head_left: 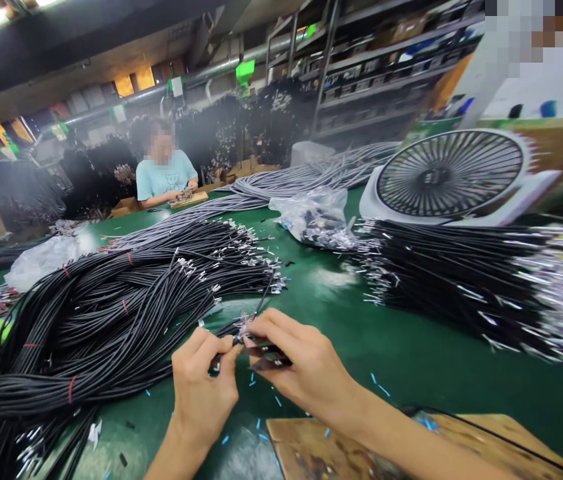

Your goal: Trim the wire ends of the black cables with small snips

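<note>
My left hand (pixel 204 373) pinches the end of a black cable (pixel 237 339) between thumb and forefinger. Thin coloured wires (pixel 244 325) fan out of that end. Close against it, my right hand (pixel 304 363) has its fingertips on the wires, and a dark tool (pixel 275 360) lies under its curled fingers. The tool's kind is mostly hidden. To the left spreads a large heap of black cables (pixel 111 313), bundled with red ties, their stripped ends pointing right. Small blue offcuts (pixel 252 380) are scattered on the green table (pixel 341 327) below my hands.
At right lies another stack of black cables (pixel 451 273), with a fan (pixel 454 173) behind it. A clear plastic bag (pixel 314 217) and grey cables (pixel 281 183) sit further back. A wooden board (pixel 321 447) is under my right forearm. Across the table sits a person (pixel 166 170).
</note>
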The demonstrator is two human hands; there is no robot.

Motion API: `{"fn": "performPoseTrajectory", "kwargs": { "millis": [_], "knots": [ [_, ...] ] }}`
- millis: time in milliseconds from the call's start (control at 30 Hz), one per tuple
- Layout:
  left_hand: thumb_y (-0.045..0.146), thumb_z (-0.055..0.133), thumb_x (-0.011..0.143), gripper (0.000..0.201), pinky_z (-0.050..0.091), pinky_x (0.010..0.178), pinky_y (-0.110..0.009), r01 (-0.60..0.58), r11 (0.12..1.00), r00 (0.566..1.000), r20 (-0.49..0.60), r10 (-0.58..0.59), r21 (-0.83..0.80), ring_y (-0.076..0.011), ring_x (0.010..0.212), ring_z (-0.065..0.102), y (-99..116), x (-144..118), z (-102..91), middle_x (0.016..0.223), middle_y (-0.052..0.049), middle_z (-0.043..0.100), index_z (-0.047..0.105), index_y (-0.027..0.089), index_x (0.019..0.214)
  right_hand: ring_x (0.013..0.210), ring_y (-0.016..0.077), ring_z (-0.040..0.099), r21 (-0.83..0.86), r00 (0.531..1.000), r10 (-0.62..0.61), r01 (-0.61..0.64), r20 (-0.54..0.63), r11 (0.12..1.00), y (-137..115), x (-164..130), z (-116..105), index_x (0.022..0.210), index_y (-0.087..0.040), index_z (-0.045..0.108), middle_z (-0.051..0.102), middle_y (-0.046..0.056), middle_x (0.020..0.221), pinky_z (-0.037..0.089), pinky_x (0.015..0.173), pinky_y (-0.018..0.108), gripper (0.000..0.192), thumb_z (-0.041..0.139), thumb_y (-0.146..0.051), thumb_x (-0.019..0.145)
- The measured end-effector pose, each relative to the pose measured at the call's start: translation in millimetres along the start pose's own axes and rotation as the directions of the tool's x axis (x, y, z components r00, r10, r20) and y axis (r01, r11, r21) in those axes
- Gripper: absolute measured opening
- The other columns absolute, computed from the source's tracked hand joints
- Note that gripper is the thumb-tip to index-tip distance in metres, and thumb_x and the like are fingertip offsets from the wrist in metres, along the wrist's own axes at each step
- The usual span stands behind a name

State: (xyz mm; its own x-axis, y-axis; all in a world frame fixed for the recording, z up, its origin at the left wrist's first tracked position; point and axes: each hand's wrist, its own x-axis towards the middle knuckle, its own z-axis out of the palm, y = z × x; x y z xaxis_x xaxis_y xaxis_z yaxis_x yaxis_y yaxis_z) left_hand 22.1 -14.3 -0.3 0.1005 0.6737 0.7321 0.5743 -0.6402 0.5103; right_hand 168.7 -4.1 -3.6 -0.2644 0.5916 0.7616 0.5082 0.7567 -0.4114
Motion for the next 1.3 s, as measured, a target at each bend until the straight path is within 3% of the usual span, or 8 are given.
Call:
{"fn": "performPoseTrajectory", "kwargs": {
  "millis": [133, 300, 500, 767, 900, 1033, 1200, 1300],
  "knots": [
    [0.013, 0.055, 0.074, 0.020, 0.037, 0.044, -0.020, 0.250, 0.959, 0.959, 0.169, -0.227, -0.130, -0.0106, 0.048, 0.050, -1, 5, -3.9, 0.052, 0.002, 0.056, 0.060, 0.018, 0.055, 0.055, 0.0136, 0.050, -0.082, 0.999, -0.011, 0.015, 0.049, 0.997, 4, -1, 1, 0.077, -0.017, 0.053, 0.052, 0.003, 0.068, 0.040, 0.047, 0.022, 0.018, 0.044, -0.004, 0.070],
    [0.016, 0.056, 0.072, 0.021, 0.036, 0.040, -0.020, 0.499, 0.835, 0.835, 0.384, -0.394, -0.230, -0.0109, 0.044, 0.050, 3, 13, -9.9, 0.052, 0.001, 0.058, 0.060, 0.017, 0.051, 0.051, 0.0110, 0.043, 0.164, 0.983, 0.178, -0.184, 0.052, 0.969, -1, 6, -1, 0.068, -0.018, 0.052, 0.045, -0.001, 0.060, 0.035, 0.046, 0.021, 0.013, 0.043, -0.010, 0.073],
    [0.017, 0.058, 0.070, 0.017, 0.033, 0.042, -0.018, 0.439, 0.854, 0.882, 0.316, -0.350, -0.279, -0.0087, 0.047, 0.043, 5, 12, -11.2, 0.054, 0.004, 0.048, 0.052, 0.016, 0.055, 0.043, 0.0082, 0.033, 0.507, 0.808, 0.461, -0.590, 0.367, 0.628, -3, 15, -5, 0.058, -0.018, 0.047, 0.035, -0.006, 0.048, 0.031, 0.041, 0.021, 0.022, 0.051, -0.032, 0.074],
    [0.018, 0.056, 0.077, 0.017, 0.035, 0.045, -0.018, 0.310, 0.936, 0.940, 0.202, -0.274, -0.170, -0.0095, 0.051, 0.045, -1, 3, -10.0, 0.058, 0.004, 0.048, 0.051, 0.018, 0.061, 0.049, 0.0098, 0.046, 0.226, 0.996, 0.085, -0.075, -0.033, 0.971, -4, 6, -4, 0.069, -0.016, 0.061, 0.057, 0.001, 0.060, 0.036, 0.042, 0.020, 0.012, 0.053, -0.012, 0.077],
    [0.017, 0.053, 0.079, 0.015, 0.035, 0.048, -0.019, 0.270, 0.957, 0.936, 0.260, -0.236, -0.105, -0.0105, 0.054, 0.048, -1, 4, -12.9, 0.060, 0.003, 0.050, 0.050, 0.018, 0.064, 0.054, 0.0112, 0.053, 0.109, 0.984, -0.162, 0.169, -0.069, 0.980, 3, 3, -4, 0.078, -0.015, 0.060, 0.060, 0.004, 0.066, 0.044, 0.046, 0.020, 0.017, 0.048, -0.004, 0.078],
    [0.010, 0.048, 0.077, 0.018, 0.032, 0.049, -0.021, 0.165, 0.986, 0.942, 0.291, -0.169, 0.036, -0.0109, 0.055, 0.047, -2, 3, -11.9, 0.061, 0.002, 0.049, 0.046, 0.018, 0.061, 0.046, 0.0128, 0.048, -0.111, 0.925, -0.369, 0.377, 0.084, 0.919, 4, 5, -8, 0.077, -0.011, 0.060, 0.057, 0.004, 0.056, 0.040, 0.041, 0.023, 0.027, 0.036, 0.000, 0.082],
    [0.004, 0.047, 0.070, 0.018, 0.031, 0.049, -0.022, 0.125, 0.990, 0.952, 0.272, -0.137, 0.063, -0.0114, 0.055, 0.047, -4, -1, -3.4, 0.061, 0.002, 0.048, 0.046, 0.018, 0.060, 0.045, 0.0142, 0.047, -0.105, 0.891, -0.410, 0.435, 0.195, 0.894, -8, 2, -10, 0.073, -0.009, 0.062, 0.056, 0.005, 0.054, 0.037, 0.040, 0.026, 0.042, 0.025, -0.006, 0.092],
    [0.009, 0.051, 0.073, 0.014, 0.034, 0.047, -0.021, 0.238, 0.970, 0.946, 0.234, -0.224, -0.036, -0.0114, 0.055, 0.049, -4, -2, -2.1, 0.062, 0.001, 0.052, 0.051, 0.018, 0.063, 0.044, 0.0120, 0.048, -0.005, 0.943, -0.332, 0.332, 0.036, 0.943, -13, 0, -11, 0.080, -0.011, 0.062, 0.057, 0.003, 0.055, 0.039, 0.041, 0.023, 0.034, 0.031, -0.011, 0.093]
  ]
}}
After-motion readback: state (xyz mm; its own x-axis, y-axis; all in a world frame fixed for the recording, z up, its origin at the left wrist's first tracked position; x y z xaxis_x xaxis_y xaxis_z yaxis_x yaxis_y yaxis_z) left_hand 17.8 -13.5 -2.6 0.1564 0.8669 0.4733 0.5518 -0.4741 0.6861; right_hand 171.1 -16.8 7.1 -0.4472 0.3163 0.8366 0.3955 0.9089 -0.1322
